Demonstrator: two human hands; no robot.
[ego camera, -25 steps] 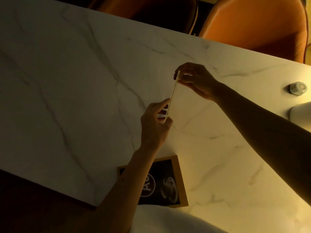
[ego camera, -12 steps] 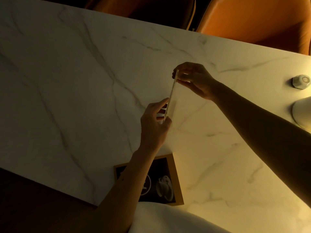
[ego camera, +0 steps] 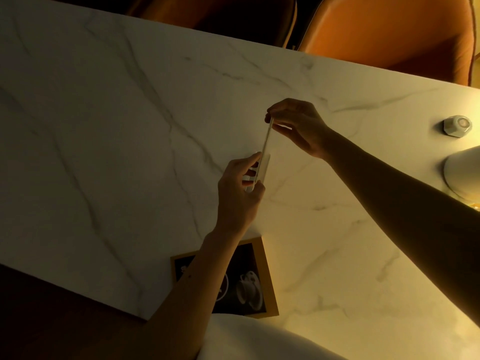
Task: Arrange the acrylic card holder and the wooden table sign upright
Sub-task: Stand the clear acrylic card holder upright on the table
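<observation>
The clear acrylic card holder (ego camera: 265,148) stands on edge near the middle of the marble table (ego camera: 117,152), seen almost edge-on as a thin pale strip. My left hand (ego camera: 240,196) pinches its near end, and my right hand (ego camera: 298,126) pinches its far top corner. The wooden table sign (ego camera: 255,279), a dark panel with a cup picture in a light wood frame, lies flat at the near table edge. My left forearm crosses over its left part and hides it.
A small white faceted object (ego camera: 457,125) and a white rounded lamp base (ego camera: 461,172) sit at the table's right side. Two orange chairs (ego camera: 389,32) stand behind the far edge. A white cloth-like shape (ego camera: 259,339) lies below the near edge.
The card holder stays pinched between both hands in nearly the same place. The view has shifted a little; the sign and the small white object sit slightly differently in frame.
</observation>
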